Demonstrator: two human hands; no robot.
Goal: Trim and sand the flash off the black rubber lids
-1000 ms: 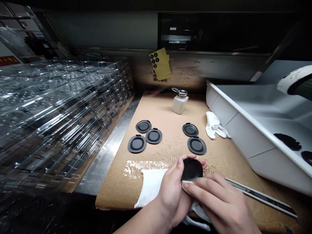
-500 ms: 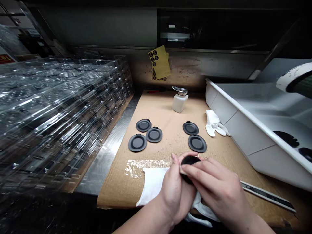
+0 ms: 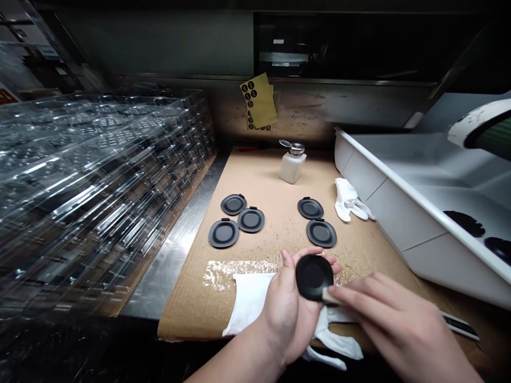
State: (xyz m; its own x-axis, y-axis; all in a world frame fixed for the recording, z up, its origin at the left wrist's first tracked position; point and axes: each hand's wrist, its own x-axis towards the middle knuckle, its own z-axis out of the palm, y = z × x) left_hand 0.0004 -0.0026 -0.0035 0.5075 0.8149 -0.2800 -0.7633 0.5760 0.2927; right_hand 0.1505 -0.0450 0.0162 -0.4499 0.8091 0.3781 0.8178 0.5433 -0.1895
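While the right hand (image 3: pixel 399 324), pinching a small pad (image 3: pixel 328 296), is sliding off it, the left hand (image 3: pixel 289 308) is gripping the black round cap (image 3: pixel 314 276) above the cardboard (image 3: pixel 275 181), now uncovered, facing the camera.

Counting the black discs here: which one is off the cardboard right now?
The black disc held in the left hand, with the right hand at its edge. The other five discs lie flat on the cardboard.
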